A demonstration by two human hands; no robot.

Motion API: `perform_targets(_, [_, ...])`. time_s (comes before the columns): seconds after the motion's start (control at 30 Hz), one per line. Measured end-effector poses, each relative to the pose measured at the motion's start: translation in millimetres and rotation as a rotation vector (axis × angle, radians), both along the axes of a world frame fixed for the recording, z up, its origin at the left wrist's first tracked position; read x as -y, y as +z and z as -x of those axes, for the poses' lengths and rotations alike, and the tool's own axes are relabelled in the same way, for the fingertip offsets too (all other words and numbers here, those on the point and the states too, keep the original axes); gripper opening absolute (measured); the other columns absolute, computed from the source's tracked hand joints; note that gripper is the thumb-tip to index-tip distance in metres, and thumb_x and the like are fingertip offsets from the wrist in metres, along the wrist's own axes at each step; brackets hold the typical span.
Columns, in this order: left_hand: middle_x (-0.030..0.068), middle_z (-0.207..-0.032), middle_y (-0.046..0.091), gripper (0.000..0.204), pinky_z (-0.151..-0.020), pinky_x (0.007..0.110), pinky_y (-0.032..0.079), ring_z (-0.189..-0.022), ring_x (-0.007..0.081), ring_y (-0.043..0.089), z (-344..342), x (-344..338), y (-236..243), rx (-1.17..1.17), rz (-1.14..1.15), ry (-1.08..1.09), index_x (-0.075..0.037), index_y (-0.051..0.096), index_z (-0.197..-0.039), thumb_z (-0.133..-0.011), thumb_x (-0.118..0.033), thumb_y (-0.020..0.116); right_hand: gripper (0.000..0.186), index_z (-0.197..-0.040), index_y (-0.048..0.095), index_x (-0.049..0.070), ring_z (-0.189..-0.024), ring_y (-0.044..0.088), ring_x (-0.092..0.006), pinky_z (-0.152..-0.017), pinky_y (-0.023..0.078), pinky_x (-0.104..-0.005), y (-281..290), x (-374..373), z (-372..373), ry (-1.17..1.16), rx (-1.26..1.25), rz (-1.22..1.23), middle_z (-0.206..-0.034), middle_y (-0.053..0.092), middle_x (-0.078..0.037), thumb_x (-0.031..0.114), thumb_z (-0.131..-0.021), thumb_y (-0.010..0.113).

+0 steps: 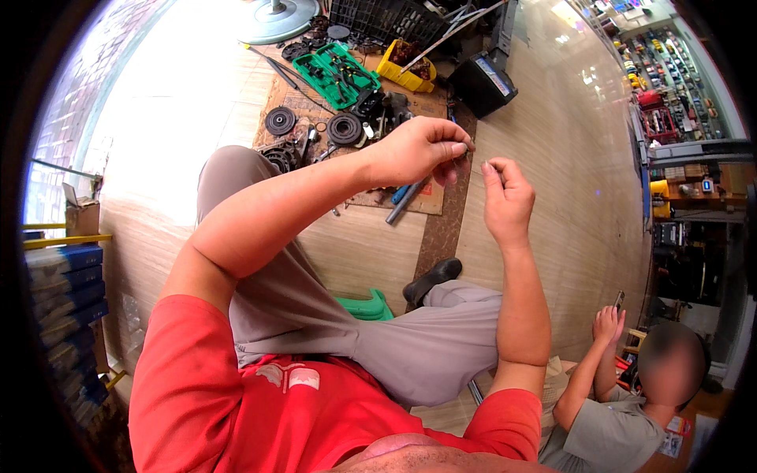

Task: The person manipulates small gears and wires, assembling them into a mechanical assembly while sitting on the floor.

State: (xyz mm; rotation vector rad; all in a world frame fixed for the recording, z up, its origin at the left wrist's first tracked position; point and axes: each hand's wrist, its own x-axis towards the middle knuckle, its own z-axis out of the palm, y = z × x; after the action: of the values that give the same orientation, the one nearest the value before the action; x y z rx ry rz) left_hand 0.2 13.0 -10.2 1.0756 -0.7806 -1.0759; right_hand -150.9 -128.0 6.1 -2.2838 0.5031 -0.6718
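**A:** What are the two hands doing?

**B:** Both are raised in front of the person's chest. The left hand (416,150) has its fingers curled together, thumb and forefinger pinched at the tips (464,147). The right hand (505,197) sits just beside it, thumb and forefinger also pressed together. Whatever they pinch is too small to make out; it may be a thin wire or a tiny part running between the two sets of fingertips.

**A:** What containers are in view?

**B:** Beyond the fingertips, on the floor, lies an open green tool case (339,75) with dark hand tools set in its moulded slots. Just past it stands a yellow bin (398,75) holding brownish metal pieces. Farther off is a black plastic crate (386,17); its contents are unclear. To the right of the bin sits a black box-shaped battery (482,83).

**A:** And directly below the hands?

**B:** A brown cardboard mat (430,197) carrying black round pulley-like discs (280,121) and other dark machine parts. Below the wrists are the person's grey-trousered legs and a black shoe (432,280).

**A:** Anyone else?

**B:** A seated person (607,418) at lower right, well apart from the hands.
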Motion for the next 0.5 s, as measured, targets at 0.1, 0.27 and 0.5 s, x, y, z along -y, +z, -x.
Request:
perform_targets(0.1, [0.0082,-0.094,0.065,0.022,-0.067,0.028,0.056,-0.073,0.0117,0.063,-4,0,-1,-0.06,0.013,0.037,0.0,0.056,-0.116,-0.101,-0.014,0.047,0.009,-0.09,0.063,0.001,-0.057,0.049,-0.0087,-0.054,0.043,-0.027,3,-7,-2,0.023,-0.022,0.01,-0.062,0.055,-0.006,0.01,-0.091,0.064])
perform_targets(0.27, [0.0091,-0.094,0.065,0.023,-0.066,0.028,0.055,-0.073,0.0121,0.062,-5,-1,0,-0.115,-0.02,0.118,0.002,0.055,-0.116,-0.102,-0.014,0.047,0.008,-0.089,0.063,0.001,-0.057,0.053,-0.0121,-0.055,0.044,-0.0288,0,-9,-5,0.039,-0.022,0.052,-0.064,0.058,-0.009,0.009,-0.09,0.064])
perform_targets(0.5, [0.0094,-0.094,0.065,0.021,-0.068,0.028,0.054,-0.072,0.0123,0.062,-5,0,2,-0.237,-0.024,0.166,0.001,0.055,-0.113,-0.102,-0.015,0.047,0.009,-0.09,0.063,0.001,-0.055,0.053,-0.0144,-0.054,0.044,-0.0299,2,-13,-5,0.073,-0.025,0.058,-0.063,0.058,-0.01,0.01,-0.09,0.065])
